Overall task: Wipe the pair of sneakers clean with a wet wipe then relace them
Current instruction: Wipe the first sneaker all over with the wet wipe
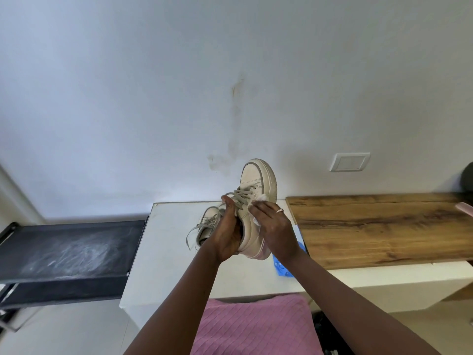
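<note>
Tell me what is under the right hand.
A white wet wipe shows at the right hand's edges, pressed on the raised sneaker; its middle is covered. A blue packet is partly hidden below.

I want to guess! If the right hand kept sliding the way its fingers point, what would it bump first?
Probably the laces. The right hand presses the wet wipe against the raised sneaker, fingers pointing up and left toward them; fingertips of the left hand lie just beyond, though depth is unclear.
</note>
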Demonstrator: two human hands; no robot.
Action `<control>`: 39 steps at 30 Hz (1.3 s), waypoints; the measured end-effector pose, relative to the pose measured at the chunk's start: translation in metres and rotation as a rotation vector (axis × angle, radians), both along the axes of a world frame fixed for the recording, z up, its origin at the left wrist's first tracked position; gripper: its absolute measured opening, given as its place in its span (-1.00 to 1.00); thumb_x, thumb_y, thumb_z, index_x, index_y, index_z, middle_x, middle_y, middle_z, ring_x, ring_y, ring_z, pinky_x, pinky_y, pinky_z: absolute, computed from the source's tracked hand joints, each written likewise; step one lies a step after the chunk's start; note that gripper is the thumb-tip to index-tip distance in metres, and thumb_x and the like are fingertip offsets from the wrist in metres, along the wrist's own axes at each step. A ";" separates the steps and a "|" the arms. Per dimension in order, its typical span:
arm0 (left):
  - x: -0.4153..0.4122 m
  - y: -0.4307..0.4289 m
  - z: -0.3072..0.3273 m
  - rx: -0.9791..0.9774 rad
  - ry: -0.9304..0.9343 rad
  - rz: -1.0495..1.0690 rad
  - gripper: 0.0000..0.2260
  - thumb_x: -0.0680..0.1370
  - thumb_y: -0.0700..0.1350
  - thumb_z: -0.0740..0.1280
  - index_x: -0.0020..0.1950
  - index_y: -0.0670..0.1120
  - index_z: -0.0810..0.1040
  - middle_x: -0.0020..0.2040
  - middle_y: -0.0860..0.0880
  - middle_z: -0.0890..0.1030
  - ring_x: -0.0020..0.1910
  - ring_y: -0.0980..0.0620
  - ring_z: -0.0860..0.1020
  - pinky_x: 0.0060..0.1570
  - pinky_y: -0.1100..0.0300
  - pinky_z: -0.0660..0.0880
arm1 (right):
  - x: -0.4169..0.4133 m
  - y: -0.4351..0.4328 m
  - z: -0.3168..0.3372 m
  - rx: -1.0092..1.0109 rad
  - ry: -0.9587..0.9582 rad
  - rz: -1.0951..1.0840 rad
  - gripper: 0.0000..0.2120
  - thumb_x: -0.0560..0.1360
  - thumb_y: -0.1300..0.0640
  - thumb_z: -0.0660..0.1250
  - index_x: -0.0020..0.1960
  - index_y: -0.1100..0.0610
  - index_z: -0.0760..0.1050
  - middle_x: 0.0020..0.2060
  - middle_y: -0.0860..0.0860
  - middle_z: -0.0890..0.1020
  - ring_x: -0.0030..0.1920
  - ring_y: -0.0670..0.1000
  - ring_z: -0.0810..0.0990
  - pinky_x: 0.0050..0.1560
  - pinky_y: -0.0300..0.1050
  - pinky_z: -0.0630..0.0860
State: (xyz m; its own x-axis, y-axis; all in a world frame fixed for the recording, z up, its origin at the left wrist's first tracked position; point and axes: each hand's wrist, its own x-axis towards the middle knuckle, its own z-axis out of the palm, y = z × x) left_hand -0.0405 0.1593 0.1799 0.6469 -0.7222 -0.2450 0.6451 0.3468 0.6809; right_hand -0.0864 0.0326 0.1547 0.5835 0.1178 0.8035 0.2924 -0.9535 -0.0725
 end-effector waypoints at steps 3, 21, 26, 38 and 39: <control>0.002 0.004 0.002 -0.053 0.031 -0.015 -0.22 0.47 0.42 -0.10 0.22 -0.17 0.52 0.16 -0.15 0.61 0.08 -0.04 0.62 0.14 0.12 0.51 | -0.003 0.005 -0.002 -0.054 -0.009 0.032 -0.78 0.42 0.31 0.32 0.03 0.28 0.62 -0.03 0.15 0.66 0.00 0.14 0.64 0.17 -0.09 0.48; 0.001 0.004 -0.003 -0.155 0.193 0.074 -0.46 0.64 0.15 -0.01 0.11 -0.27 0.54 -0.08 -0.22 0.66 -0.17 -0.09 0.67 -0.19 0.10 0.63 | -0.001 0.013 0.019 -0.051 0.064 0.112 -0.74 0.44 0.26 0.21 -0.01 0.25 0.64 -0.05 0.12 0.67 -0.04 0.05 0.67 -0.11 -0.16 0.62; 0.004 0.007 -0.011 -0.163 0.206 0.064 -0.30 0.61 0.23 -0.05 -0.15 -0.27 0.69 -0.20 -0.17 0.66 -0.25 -0.08 0.67 -0.27 0.11 0.63 | -0.010 0.006 0.015 -0.208 0.059 0.289 -0.77 0.50 0.24 0.24 0.05 0.29 0.62 0.01 0.16 0.66 0.05 0.07 0.64 0.02 -0.16 0.56; -0.003 0.006 0.000 -0.084 0.184 0.019 -0.32 0.50 0.39 0.01 0.11 -0.20 0.52 -0.12 -0.12 0.65 -0.14 -0.02 0.66 -0.13 0.19 0.61 | 0.004 0.027 0.023 -0.081 0.076 0.144 -0.75 0.37 0.39 0.27 -0.01 0.30 0.63 -0.08 0.14 0.68 -0.05 0.09 0.63 0.17 -0.22 0.45; -0.001 0.008 0.000 -0.071 0.168 0.024 -0.31 0.50 0.39 0.00 0.09 -0.20 0.53 -0.14 -0.13 0.66 -0.17 -0.03 0.67 -0.18 0.20 0.62 | 0.001 0.025 0.019 -0.108 0.071 0.190 -0.71 0.41 0.38 0.20 0.04 0.32 0.61 -0.03 0.16 0.66 0.02 0.09 0.59 0.26 -0.24 0.36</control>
